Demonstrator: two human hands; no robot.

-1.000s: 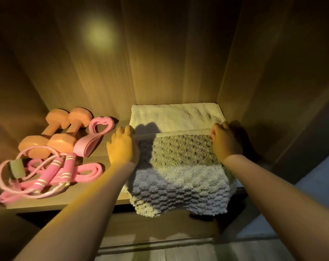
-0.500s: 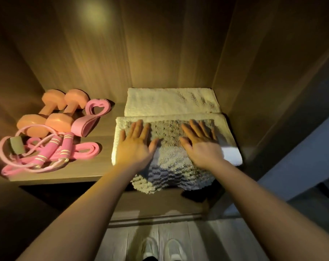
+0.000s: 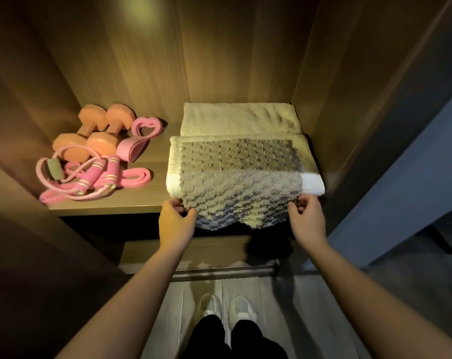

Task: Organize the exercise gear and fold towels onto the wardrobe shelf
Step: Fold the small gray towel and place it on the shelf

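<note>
The left hand (image 3: 177,221) and right hand (image 3: 307,218) each pinch a front corner of the grey knobbly towel (image 3: 235,177), whose front edge hangs over the lip of the shelf (image 3: 111,206). It lies on a folded white towel (image 3: 312,184), with a cream towel (image 3: 239,119) just behind. Orange dumbbells (image 3: 95,137) and a pink jump rope (image 3: 90,177) sit to the left.

We see a dim scene in warm amber light that falls from above inside the wardrobe (image 3: 336,60). A soft glare spot (image 3: 142,9) glows on the back panel (image 3: 219,60). The textured towel (image 3: 235,161) is amber at its far part and cool grey toward its near edge. Deep shadow lies under the shelf (image 3: 131,200). We find the corners nearly black, the side walls (image 3: 25,104) bowed by the wide lens, and the near forearms (image 3: 131,294) slightly soft.
</note>
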